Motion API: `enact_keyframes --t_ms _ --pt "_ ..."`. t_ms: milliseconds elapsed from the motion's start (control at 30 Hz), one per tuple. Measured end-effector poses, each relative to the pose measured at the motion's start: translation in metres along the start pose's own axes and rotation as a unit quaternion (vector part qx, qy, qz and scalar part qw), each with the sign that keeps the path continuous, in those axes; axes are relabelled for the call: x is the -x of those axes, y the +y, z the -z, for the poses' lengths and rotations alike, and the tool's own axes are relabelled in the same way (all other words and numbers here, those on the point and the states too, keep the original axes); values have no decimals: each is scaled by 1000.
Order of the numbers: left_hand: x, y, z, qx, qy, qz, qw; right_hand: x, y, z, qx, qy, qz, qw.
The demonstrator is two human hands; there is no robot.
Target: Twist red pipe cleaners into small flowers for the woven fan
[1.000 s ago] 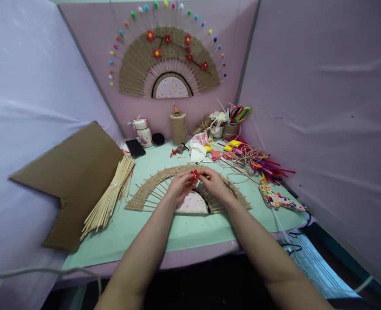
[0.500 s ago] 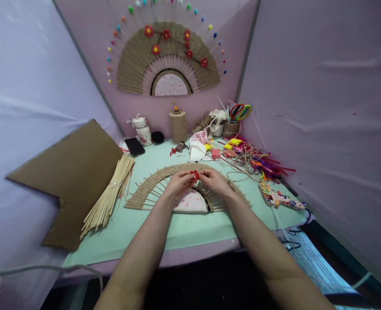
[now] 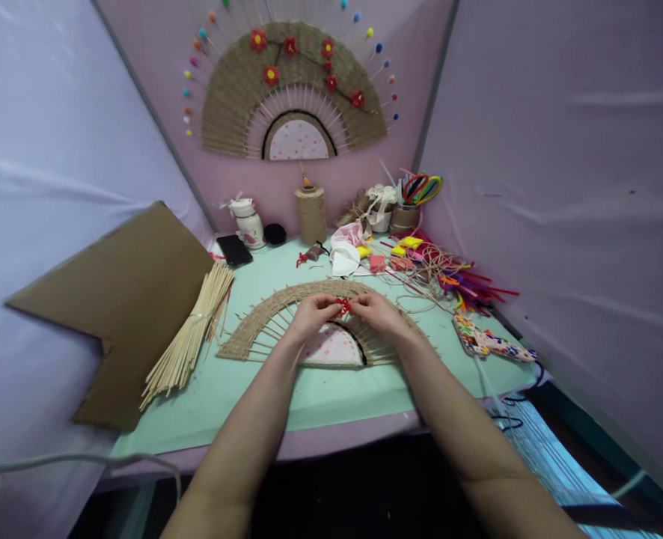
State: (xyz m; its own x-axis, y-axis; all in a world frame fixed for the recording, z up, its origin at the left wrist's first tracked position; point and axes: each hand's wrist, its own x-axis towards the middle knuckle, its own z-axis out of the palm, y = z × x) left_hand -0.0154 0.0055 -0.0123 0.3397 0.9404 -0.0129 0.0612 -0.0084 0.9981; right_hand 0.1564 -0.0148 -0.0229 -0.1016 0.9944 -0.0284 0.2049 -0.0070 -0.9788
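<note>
Between the fingertips of both hands is a small red flower [image 3: 343, 305] with a pale centre. My left hand [image 3: 313, 317] pinches it from the left, and my right hand [image 3: 377, 314] pinches it from the right. Below the hands, a half-round woven fan [image 3: 264, 318] of twine and thin sticks lies on the table, partly covered by my hands and forearms. Its inner half-circle [image 3: 331, 346] is white with pink spots and edged in black.
A bundle of sticks [image 3: 188, 337] and bent cardboard [image 3: 123, 299] lie left. Behind stand a bottle [image 3: 247, 223] and twine spool [image 3: 310, 215]. Pipe cleaners [image 3: 471, 288] and a floral-patterned glue gun [image 3: 492, 344] lie right. A finished fan [image 3: 230, 105] hangs on the wall.
The view has tilted down slightly. Both hands stay over the fan, and the red flower between the fingertips has turned a little.
</note>
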Motion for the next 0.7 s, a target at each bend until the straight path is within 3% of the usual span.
enact_keyframes --t_ms 167,333,500,700 --pt "1 4 -1 -6 15 -6 1000 1 1 3 -145 -58 -44 987" --pt "5 10 -1 143 -13 57 988 5 -7 8 -239 -90 -80 963" --pt "11 15 -4 251 -61 102 961 8 -12 7 -277 -93 -73 954" --pt "12 17 -6 257 -59 107 959 8 -12 2 -278 -74 -68 955"
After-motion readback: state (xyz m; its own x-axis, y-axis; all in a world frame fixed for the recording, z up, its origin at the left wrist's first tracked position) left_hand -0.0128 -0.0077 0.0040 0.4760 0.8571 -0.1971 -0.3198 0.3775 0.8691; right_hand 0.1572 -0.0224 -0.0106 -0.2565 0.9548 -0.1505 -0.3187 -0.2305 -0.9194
